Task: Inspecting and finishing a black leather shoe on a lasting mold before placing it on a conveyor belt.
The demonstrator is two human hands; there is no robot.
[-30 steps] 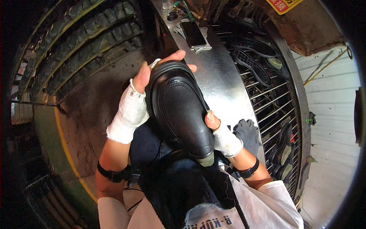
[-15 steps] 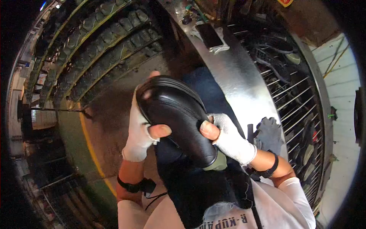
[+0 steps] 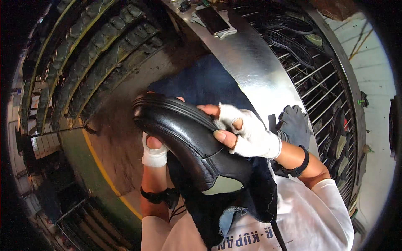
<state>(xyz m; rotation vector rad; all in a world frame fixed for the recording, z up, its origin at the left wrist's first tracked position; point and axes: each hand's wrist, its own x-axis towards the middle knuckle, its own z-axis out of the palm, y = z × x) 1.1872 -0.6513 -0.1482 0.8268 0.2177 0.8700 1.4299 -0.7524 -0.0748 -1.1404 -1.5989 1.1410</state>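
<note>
A black leather shoe (image 3: 180, 136) lies tilted across my hands above my lap, its toe to the left and its ribbed sole edge turned up. Inside its opening shows a pale green shoe last (image 3: 222, 186). My left hand (image 3: 154, 154), in a white fingerless glove, is wrapped under the shoe near the toe; most of its fingers are behind it. My right hand (image 3: 247, 134), gloved alike, has thumb and fingers pinched at the sole edge on a small greyish wad I cannot make out. Dark cloth (image 3: 259, 188) covers my lap below the shoe.
At the right runs a metal bench (image 3: 259, 71) with a phone (image 3: 212, 20) and a grey glove (image 3: 294, 125) on it. Beyond its edge, a barred rack (image 3: 322, 79) carries soles and shoes. Shelves of dark shoes (image 3: 100, 46) stand at the far left, past a yellow floor line (image 3: 100, 163).
The shoe has turned, so its sole edge now faces up and away and its toe points further left. My right hand has moved up to the sole edge; my left has slipped further beneath the shoe.
</note>
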